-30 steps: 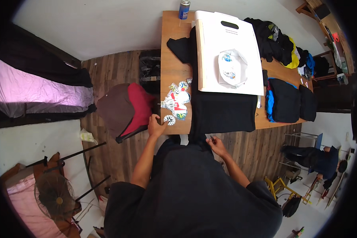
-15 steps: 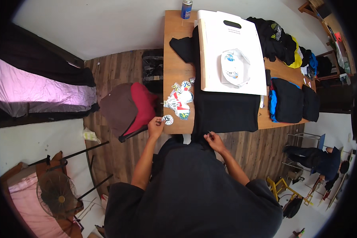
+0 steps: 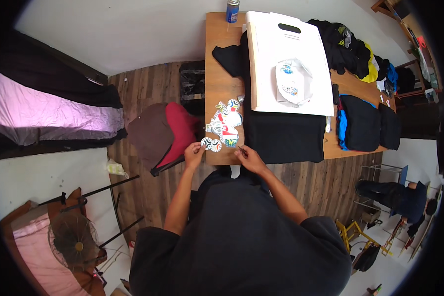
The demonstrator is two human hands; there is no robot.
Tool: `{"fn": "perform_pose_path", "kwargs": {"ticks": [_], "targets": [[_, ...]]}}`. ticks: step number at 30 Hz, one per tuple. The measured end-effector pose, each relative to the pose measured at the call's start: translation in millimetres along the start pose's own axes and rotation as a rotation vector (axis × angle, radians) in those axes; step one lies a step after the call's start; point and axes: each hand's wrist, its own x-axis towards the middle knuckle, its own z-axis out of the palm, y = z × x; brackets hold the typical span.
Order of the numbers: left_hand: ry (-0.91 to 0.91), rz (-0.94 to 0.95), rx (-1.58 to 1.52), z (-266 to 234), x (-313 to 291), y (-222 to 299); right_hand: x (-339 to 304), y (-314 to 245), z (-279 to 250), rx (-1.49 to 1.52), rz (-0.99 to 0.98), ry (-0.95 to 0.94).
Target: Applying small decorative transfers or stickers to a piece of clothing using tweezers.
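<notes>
At the near left corner of the table (image 3: pixel 223 88), the left hand (image 3: pixel 195 155) is closed to a narrow pinch, thumb and fingers gripping the edge of a round patch (image 3: pixel 204 143) held over that corner, just short of the patch pile (image 3: pixel 227 123) on the table's left side. By the table's near edge, right of that corner, the right hand (image 3: pixel 249 160) is mostly curled, fingertips together on a thin dark tool (image 3: pixel 240 148), too small to identify. Along the table's middle lies black cloth (image 3: pixel 286 138), beside the right hand.
</notes>
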Motion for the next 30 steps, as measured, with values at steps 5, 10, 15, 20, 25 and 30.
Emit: {"fn": "perform_pose_path", "kwargs": {"ticks": [5, 10, 15, 20, 25, 30], "targets": [[0.076, -0.06, 0.049, -7, -4, 8, 13, -16, 8, -0.078, 0.017, -0.074], [0.097, -0.015, 0.032, 2, 12, 16, 4, -3, 6, -0.134, 0.029, -0.087], [0.022, 0.069, -0.118, 45, 45, 58, -12, 17, -2, -0.091, 0.075, -0.032], [-0.102, 0.172, -0.145, 77, 67, 104, -25, 16, -10, -0.081, 0.125, 0.031], [-0.121, 0.123, -0.147, 94, 62, 126, -34, 18, -11, -0.061, 0.158, 0.066], [-0.177, 0.157, -0.103, 94, 72, 118, -41, 21, -8, -0.053, 0.149, 0.076]]}}
